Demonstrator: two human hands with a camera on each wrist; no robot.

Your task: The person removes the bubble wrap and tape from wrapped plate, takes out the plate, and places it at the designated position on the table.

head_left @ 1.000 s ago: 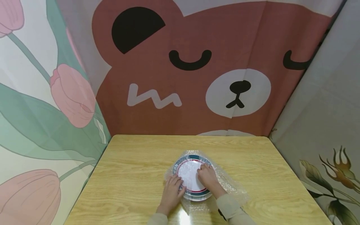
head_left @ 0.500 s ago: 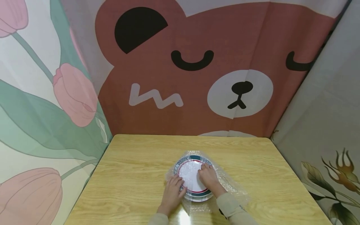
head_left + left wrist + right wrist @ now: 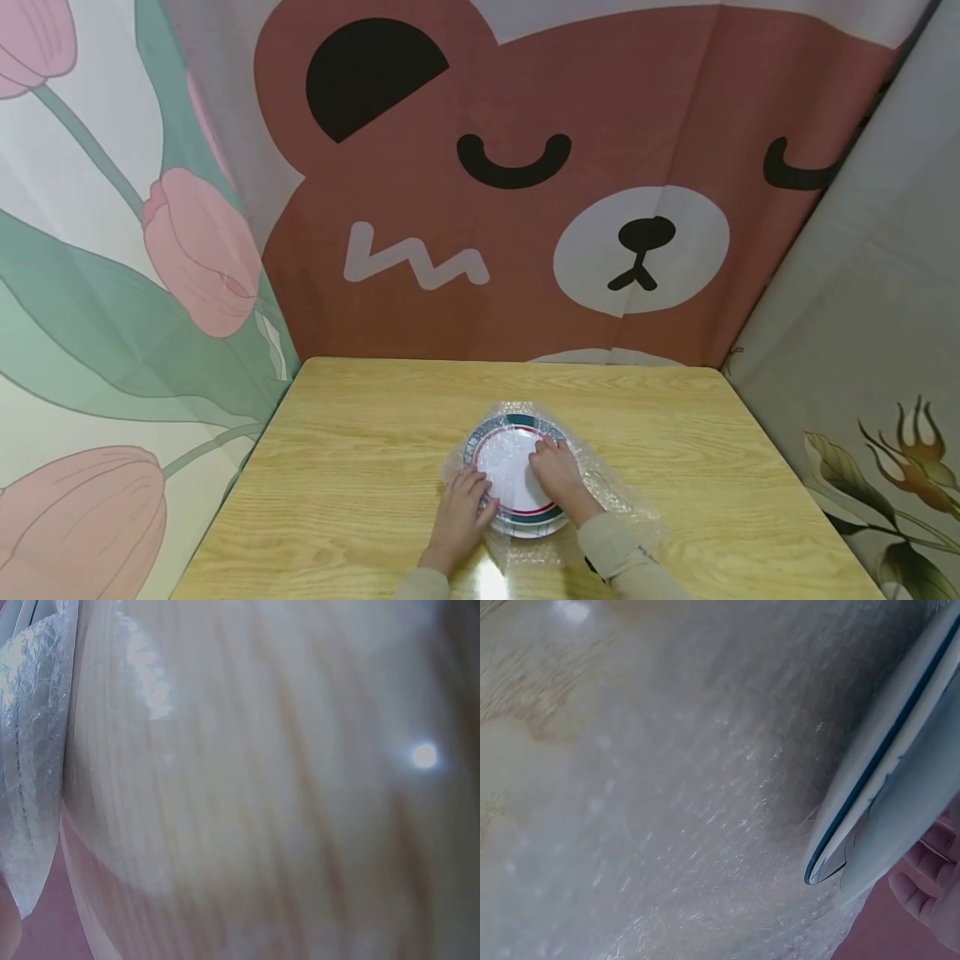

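A round plate (image 3: 510,471), white with a red ring and a teal band, tops a small stack lying on clear bubble wrap (image 3: 611,496). A lower plate's rim (image 3: 528,532) shows at the near side. My left hand (image 3: 459,504) rests on the stack's left edge, its fingers on the rim and thumb at the near side. On the right part of the top plate is my right hand (image 3: 558,471), fingers curled; I cannot tell whether they pinch wrap. In the right wrist view, stacked rims (image 3: 877,761) stand beside the wrap, with fingertips (image 3: 911,896) beyond them.
The wooden table (image 3: 352,467) carries the stack near its front middle. Bubble wrap (image 3: 34,750) edges the left wrist view. A bear-print cloth (image 3: 420,275) hangs behind, and flower-print cloths (image 3: 198,250) stand at both sides.
The head view shifts very slightly between frames. Both hands, the plates and the bubble wrap keep nearly the same places.
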